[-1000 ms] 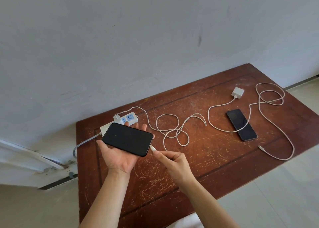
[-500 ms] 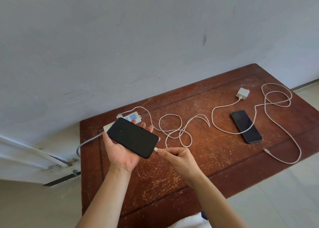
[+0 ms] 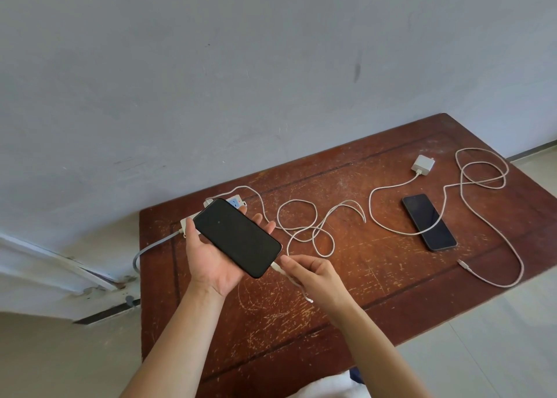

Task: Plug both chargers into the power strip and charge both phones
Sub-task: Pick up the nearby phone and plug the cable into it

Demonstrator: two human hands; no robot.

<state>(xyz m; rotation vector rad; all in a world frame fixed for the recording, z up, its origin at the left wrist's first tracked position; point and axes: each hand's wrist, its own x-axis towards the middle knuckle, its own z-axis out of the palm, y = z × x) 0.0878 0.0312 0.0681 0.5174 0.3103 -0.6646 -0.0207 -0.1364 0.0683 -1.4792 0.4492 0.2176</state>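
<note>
My left hand (image 3: pixel 212 257) cradles a black phone (image 3: pixel 238 236) above the table's left part, screen up and dark. My right hand (image 3: pixel 313 274) pinches the white cable (image 3: pixel 304 232) just behind its plug, which sits at the phone's bottom edge. That cable loops back to a white charger in the power strip (image 3: pixel 235 202), mostly hidden behind the phone. A second black phone (image 3: pixel 429 221) lies flat at the right. A second white charger (image 3: pixel 423 165) lies loose at the back right, its long cable (image 3: pixel 482 180) coiled around, free plug (image 3: pixel 461 262) on the wood.
The scratched brown wooden table (image 3: pixel 346 313) stands against a grey wall. The strip's grey cord (image 3: pixel 150 248) drops off the table's left edge toward the floor. Pale floor tiles surround the table at the right and front.
The plug in my right hand has closed the small gap and now sits against the phone's bottom edge. My head view has shifted slightly; the phone stays in my left hand.
</note>
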